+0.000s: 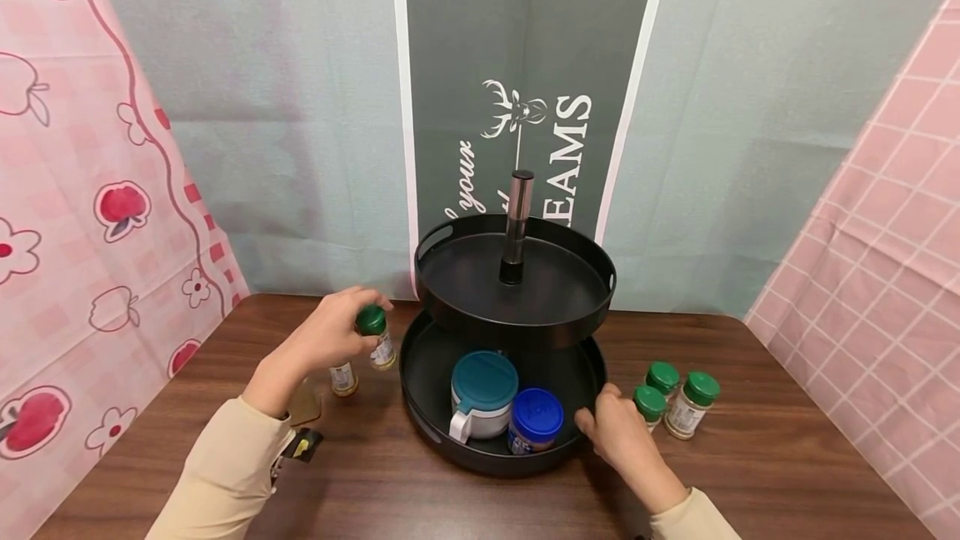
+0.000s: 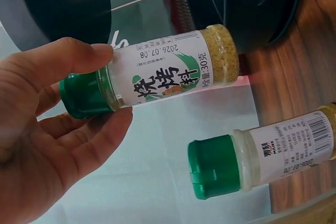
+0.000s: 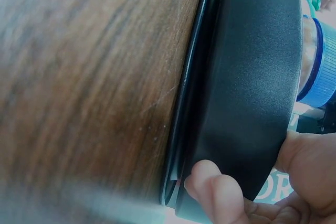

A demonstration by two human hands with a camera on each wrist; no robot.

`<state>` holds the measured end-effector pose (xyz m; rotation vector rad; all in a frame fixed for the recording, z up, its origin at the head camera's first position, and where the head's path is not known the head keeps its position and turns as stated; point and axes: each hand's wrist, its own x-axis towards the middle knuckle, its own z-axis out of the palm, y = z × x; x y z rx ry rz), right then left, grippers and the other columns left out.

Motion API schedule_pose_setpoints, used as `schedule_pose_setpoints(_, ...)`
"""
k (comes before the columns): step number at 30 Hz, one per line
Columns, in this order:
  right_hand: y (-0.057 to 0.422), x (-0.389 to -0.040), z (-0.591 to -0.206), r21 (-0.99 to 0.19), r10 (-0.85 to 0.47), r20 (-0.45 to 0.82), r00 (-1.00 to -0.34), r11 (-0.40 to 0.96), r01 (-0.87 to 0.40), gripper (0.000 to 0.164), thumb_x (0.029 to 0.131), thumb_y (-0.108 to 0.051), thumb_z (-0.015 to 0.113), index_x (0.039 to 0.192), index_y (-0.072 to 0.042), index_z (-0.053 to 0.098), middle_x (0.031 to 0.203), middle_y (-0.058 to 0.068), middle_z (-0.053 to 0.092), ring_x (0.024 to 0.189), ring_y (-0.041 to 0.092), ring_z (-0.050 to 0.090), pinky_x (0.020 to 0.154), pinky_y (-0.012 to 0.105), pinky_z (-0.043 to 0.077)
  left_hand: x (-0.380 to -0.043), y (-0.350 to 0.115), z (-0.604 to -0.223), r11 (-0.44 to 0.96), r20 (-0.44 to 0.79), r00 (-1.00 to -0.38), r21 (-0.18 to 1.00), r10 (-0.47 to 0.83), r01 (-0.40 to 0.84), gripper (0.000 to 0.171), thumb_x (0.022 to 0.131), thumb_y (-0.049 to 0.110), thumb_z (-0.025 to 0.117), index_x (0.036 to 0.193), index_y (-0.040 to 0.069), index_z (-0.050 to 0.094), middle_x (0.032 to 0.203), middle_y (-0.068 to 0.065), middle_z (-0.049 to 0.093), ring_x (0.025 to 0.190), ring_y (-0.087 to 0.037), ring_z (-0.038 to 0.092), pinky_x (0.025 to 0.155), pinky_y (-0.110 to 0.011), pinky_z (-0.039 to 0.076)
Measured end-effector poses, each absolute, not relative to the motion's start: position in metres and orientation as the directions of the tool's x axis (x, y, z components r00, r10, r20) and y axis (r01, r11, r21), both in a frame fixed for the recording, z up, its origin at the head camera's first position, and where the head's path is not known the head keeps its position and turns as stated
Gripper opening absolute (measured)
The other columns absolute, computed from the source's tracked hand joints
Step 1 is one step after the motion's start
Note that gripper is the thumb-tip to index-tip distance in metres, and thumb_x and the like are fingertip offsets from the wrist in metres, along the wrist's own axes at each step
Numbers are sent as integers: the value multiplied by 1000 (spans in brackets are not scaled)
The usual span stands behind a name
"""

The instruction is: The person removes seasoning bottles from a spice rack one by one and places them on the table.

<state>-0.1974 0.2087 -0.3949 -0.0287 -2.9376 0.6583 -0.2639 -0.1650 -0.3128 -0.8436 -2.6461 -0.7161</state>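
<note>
Brown wood-look table lies nearest us, and the two-tier rack stands on it. At the rack's right side, our right hand pinches the rim of the black lower tray, thumb inside, fingers outside. Within the rack's lower tray sit a blue-lidded jar and a teal-lidded pot; we judge those two done. Right of the rack, three green-capped shakers stand close together. Left of the rack, a tan thing is too hidden to name, and a second shaker stands nearer the rack. Nearer again, our left hand holds a shaker, thumb and fingers curled round its cap. All five shakers are outside the rack, so that part seems left. Behind the rack hangs a grey cloth.
</note>
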Motion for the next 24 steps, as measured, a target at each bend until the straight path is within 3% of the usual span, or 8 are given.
schedule_pose_setpoints(10,208,-197,-396,-408,38,148,-988,913,-26,23,77,-15,55,76,3,40,53,10,49,46,20,50,43,38,44,-271,-165,-322,740,271,-843,405,464,537,36,68,3,71,103,7,60,96,-11,59,78,-21,52,62,-35,49)
schedule_pose_setpoints(24,209,-198,-394,-386,44,141,-989,922,-14,28,76,-16,57,78,6,39,62,28,54,58,29,55,49,46,47,-277,-159,-339,747,255,-828,357,500,561,33,66,3,71,98,7,61,93,-11,59,72,-18,49,57,-32,44)
